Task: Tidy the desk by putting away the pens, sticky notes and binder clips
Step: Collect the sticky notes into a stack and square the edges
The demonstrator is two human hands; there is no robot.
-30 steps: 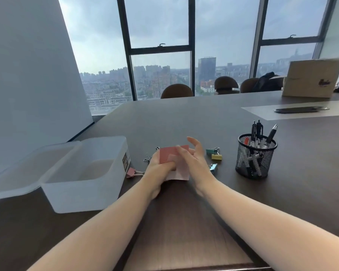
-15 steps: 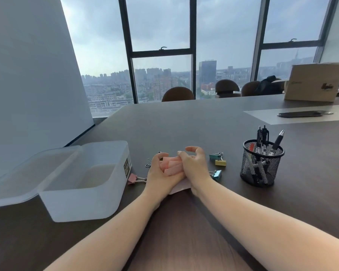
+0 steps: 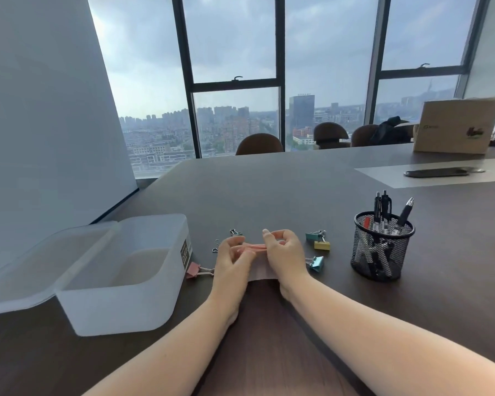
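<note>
the dark desk (image 3: 269, 190) held a clear plastic box (image 3: 126, 281) at the left, its lid open. a mesh cup (image 3: 382, 248) of pens (image 3: 383, 208) stood at the right. between them both hands met over pink sticky notes (image 3: 253, 247). the left hand (image 3: 232, 264) and right hand (image 3: 283, 254) pinched the pad edge-on, fingers curled round it. binder clips lay nearby: pink (image 3: 195, 270) by the box, teal (image 3: 316, 263), yellow (image 3: 322, 245).

office meeting room | long conference table (image 3: 269, 190) | chairs (image 3: 259, 144) | high-rise window (image 3: 235, 81) city view
</note>
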